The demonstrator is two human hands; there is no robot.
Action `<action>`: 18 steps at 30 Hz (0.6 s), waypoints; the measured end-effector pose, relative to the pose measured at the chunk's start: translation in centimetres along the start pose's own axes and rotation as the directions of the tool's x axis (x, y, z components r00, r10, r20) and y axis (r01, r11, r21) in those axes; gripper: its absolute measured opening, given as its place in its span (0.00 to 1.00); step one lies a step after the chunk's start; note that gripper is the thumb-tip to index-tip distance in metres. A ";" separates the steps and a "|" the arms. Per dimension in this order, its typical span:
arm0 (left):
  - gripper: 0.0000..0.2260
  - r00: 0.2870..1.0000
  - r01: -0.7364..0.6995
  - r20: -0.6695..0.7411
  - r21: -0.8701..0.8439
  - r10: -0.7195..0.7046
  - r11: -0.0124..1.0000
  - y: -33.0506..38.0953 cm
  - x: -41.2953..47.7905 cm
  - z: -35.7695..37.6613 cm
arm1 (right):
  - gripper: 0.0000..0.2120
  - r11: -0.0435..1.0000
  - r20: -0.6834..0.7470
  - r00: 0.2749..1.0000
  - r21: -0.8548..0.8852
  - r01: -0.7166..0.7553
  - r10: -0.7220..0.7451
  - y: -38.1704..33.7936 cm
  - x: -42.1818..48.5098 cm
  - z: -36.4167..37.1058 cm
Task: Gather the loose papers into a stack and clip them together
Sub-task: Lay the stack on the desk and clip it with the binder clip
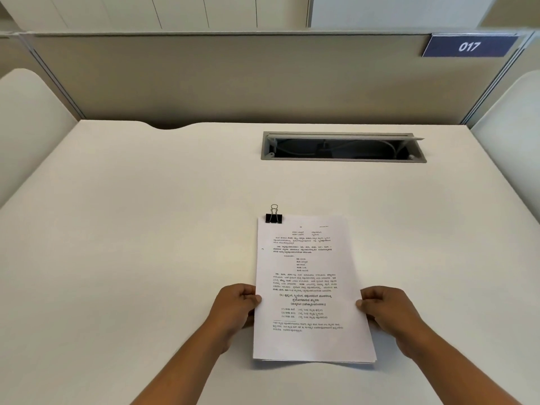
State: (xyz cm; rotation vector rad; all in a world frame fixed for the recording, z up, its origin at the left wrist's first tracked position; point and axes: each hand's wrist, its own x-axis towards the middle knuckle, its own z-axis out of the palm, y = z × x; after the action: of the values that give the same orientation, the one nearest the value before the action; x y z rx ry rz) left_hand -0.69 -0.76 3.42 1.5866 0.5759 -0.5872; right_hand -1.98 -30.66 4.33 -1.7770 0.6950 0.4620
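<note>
A stack of white printed papers [309, 282] lies squared up on the white desk [131, 229], slightly right of centre and near me. A black binder clip [274, 217] with silver wire handles grips the stack's top left corner. My left hand [235, 308] pinches the stack's left edge, thumb on top. My right hand [385, 309] pinches the right edge at the same height. The stack's near edge shows several sheets and casts a shadow on the desk, so that end appears slightly lifted.
An open grey cable slot [343, 147] with wires inside is set into the desk at the back right. A beige partition [233, 77] bearing a blue "017" sign [469, 46] closes the far side. Rounded white side panels stand at both sides.
</note>
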 end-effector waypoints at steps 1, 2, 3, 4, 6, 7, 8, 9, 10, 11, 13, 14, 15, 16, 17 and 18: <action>0.06 1.000 0.002 0.012 0.009 -0.002 1.000 0.0 -0.1 -0.1 | 0.05 1.000 0.002 1.000 0.008 0.006 -0.006 0.1 0.0 0.1; 0.06 1.000 0.005 0.022 0.015 -0.005 1.000 0.0 -0.2 -0.2 | 0.05 1.000 0.004 1.000 0.010 0.014 -0.014 0.2 0.0 0.2; 0.06 1.000 0.006 0.028 0.019 -0.007 1.000 0.1 -0.4 -0.3 | 0.05 1.000 0.005 1.000 0.009 0.022 -0.022 0.2 -0.1 0.2; 0.06 1.000 0.006 0.025 0.024 -0.006 1.000 0.1 -0.5 -0.4 | 0.05 1.000 0.006 1.000 0.006 0.030 -0.030 0.1 -0.2 0.3; 0.06 1.000 -0.019 -0.007 0.033 0.019 0.999 0.0 -0.4 -0.7 | 0.05 0.999 0.012 0.999 -0.004 0.051 -0.051 -0.3 -0.1 0.6; 0.05 0.999 -0.040 -0.030 0.045 0.041 0.998 0.0 -0.3 -0.9 | 0.06 0.998 0.021 0.998 -0.014 0.067 -0.066 -0.6 0.0 0.9; 0.06 0.997 -0.062 -0.052 0.055 0.064 0.997 0.2 -0.2 -1.2 | 0.06 0.996 0.032 0.996 -0.026 0.086 -0.085 -1.1 0.3 1.1; 0.06 0.994 -0.080 -0.070 0.059 0.084 0.995 0.5 0.0 -1.5 | 0.06 0.994 0.041 0.994 -0.036 0.104 -0.103 -1.7 0.6 1.3; 0.06 0.992 -0.093 -0.084 0.056 0.098 0.994 0.9 0.1 -1.9 | 0.06 0.992 0.048 0.992 -0.044 0.118 -0.116 -2.4 0.9 1.6; 0.07 0.989 -0.106 -0.095 0.052 0.111 0.993 1.4 0.3 -2.4 | 0.06 0.991 0.054 0.991 -0.044 0.129 -0.126 -3.2 1.2 1.9; 0.07 0.984 -0.134 -0.110 0.043 0.138 0.990 2.6 0.8 -3.3 | 0.05 0.990 0.072 0.987 -0.023 0.142 -0.140 -4.7 1.7 2.5; 0.07 0.981 -0.148 -0.119 0.040 0.152 0.988 3.1 1.0 -3.9 | 0.05 0.989 0.082 0.985 -0.003 0.150 -0.150 -5.5 2.0 2.9; 0.07 0.978 -0.159 -0.129 0.040 0.163 0.986 3.7 1.4 -4.5 | 0.05 0.987 0.089 0.983 0.016 0.159 -0.160 -6.3 2.2 3.3; 0.07 0.975 -0.169 -0.140 0.042 0.173 0.985 4.4 1.7 -5.0 | 0.05 0.986 0.091 0.982 0.030 0.164 -0.166 -7.2 2.5 3.8; 0.07 0.972 -0.177 -0.149 0.046 0.182 0.983 5.0 2.2 -5.7 | 0.04 0.985 0.091 0.981 0.041 0.167 -0.170 -7.9 2.8 4.2; 0.07 0.969 -0.186 -0.157 0.050 0.192 0.981 5.7 2.6 -6.3 | 0.04 0.984 0.093 0.980 0.052 0.170 -0.175 -8.7 3.2 4.7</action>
State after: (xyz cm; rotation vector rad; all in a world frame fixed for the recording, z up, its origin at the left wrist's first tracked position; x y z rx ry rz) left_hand 5.33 5.07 6.41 1.7100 0.5293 -0.3287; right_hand 6.34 -25.05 7.20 -1.7437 0.4750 0.4091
